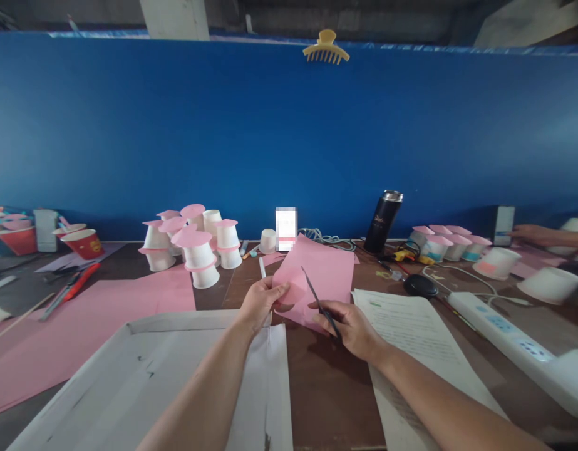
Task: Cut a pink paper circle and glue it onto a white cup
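Pink round-edged paper (292,283) is in the middle; I see the left hand (260,302) pinch it, the right hand (349,324) hold dark metal scissors (320,307). White paper cups (198,255) with pink tops (193,210) stand far left.

Clock positions are read from the wearer, with 12 o'clock straight ahead. The partition (251,138) stands behind the table (335,394); the hair clip (326,50) is at its top edge, at 12 o'clock. Below it, the phone (286,227) stands before the partition. Stacked cups (198,254) stand at 11 o'clock. The tray (105,391) lies at 10 o'clock, paper sheets (133,300) beyond it. The flask (381,227) stands at 1 o'clock, left of the covered cups (456,249). The printed sheet (406,313) lies at 2 o'clock, left of the power strip (498,335).
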Action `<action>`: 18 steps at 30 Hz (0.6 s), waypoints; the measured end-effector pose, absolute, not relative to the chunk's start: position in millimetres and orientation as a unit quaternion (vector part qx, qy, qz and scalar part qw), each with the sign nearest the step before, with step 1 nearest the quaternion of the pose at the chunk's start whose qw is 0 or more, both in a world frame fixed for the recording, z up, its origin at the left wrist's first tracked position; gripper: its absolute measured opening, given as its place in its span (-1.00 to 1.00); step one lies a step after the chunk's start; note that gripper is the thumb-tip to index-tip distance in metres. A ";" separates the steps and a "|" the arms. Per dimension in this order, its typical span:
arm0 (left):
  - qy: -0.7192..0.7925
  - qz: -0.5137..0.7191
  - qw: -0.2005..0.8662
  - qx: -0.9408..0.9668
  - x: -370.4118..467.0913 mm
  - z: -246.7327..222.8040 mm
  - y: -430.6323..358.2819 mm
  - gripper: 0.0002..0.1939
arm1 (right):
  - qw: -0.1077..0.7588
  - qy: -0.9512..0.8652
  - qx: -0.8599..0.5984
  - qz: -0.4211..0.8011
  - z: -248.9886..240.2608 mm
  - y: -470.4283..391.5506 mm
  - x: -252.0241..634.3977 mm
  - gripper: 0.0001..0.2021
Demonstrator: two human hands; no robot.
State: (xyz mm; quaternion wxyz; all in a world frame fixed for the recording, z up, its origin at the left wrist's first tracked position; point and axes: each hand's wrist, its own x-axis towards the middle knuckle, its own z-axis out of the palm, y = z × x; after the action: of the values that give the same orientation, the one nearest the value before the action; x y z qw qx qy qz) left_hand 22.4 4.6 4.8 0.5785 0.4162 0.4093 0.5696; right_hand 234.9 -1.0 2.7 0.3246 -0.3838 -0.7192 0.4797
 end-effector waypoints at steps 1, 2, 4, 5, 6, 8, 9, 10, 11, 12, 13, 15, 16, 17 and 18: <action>0.409 0.570 0.578 0.416 22.4 4.8 4.8 -0.64 | 0.324 -0.720 -0.384 0.479 3.0 -1.3 235.0 -0.55; 0.410 0.571 0.577 0.416 22.4 4.7 4.9 -0.64 | 0.323 -0.720 -0.386 0.478 3.3 -1.5 234.9 -0.54; 0.411 0.573 0.575 0.416 22.4 4.6 5.1 -0.64 | 0.322 -0.719 -0.387 0.479 3.9 -1.7 234.7 -0.53; 0.411 0.572 0.574 0.417 22.4 4.6 5.1 -0.64 | 0.322 -0.718 -0.387 0.480 4.1 -1.8 234.5 -0.53; 0.412 0.572 0.573 0.418 22.4 4.6 5.0 -0.65 | 0.321 -0.717 -0.387 0.482 4.1 -1.7 234.4 -0.52; 0.412 0.571 0.572 0.421 22.6 4.9 4.6 -0.65 | 0.321 -0.715 -0.386 0.487 3.9 -1.5 234.4 -0.52; 0.412 0.571 0.571 0.421 22.7 5.2 4.4 -0.64 | 0.321 -0.715 -0.385 0.488 3.6 -1.4 234.4 -0.52; 0.412 0.573 0.571 0.420 22.9 5.4 4.1 -0.64 | 0.323 -0.715 -0.384 0.487 3.2 -1.3 234.5 -0.52; 0.411 0.573 0.572 0.418 23.0 5.6 3.9 -0.64 | 0.324 -0.715 -0.383 0.487 2.6 -1.1 234.6 -0.52; 0.410 0.573 0.574 0.417 23.0 5.7 3.8 -0.64 | 0.326 -0.714 -0.382 0.488 1.9 -1.0 234.7 -0.52; 0.410 0.573 0.575 0.416 22.9 5.7 3.8 -0.64 | 0.327 -0.712 -0.380 0.491 1.2 -0.8 234.8 -0.52; 0.414 0.573 0.572 0.416 22.6 5.2 3.9 -0.63 | 0.328 -0.708 -0.379 0.497 -0.2 -0.3 234.9 -0.51; 0.415 0.573 0.570 0.417 22.4 4.8 4.1 -0.62 | 0.328 -0.707 -0.380 0.498 -0.8 -0.1 235.0 -0.51; 0.416 0.573 0.569 0.418 22.2 4.5 4.3 -0.62 | 0.328 -0.707 -0.381 0.497 -1.2 0.0 234.9 -0.51; 0.417 0.574 0.568 0.418 22.1 4.2 4.4 -0.62 | 0.328 -0.707 -0.381 0.496 -1.3 0.2 234.9 -0.51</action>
State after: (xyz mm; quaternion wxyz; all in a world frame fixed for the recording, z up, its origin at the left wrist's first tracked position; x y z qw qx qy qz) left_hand 22.1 4.4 4.2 0.5675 0.4179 0.4168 0.5740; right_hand 234.9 0.2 -1.3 0.3283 -0.3814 -0.7075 0.4962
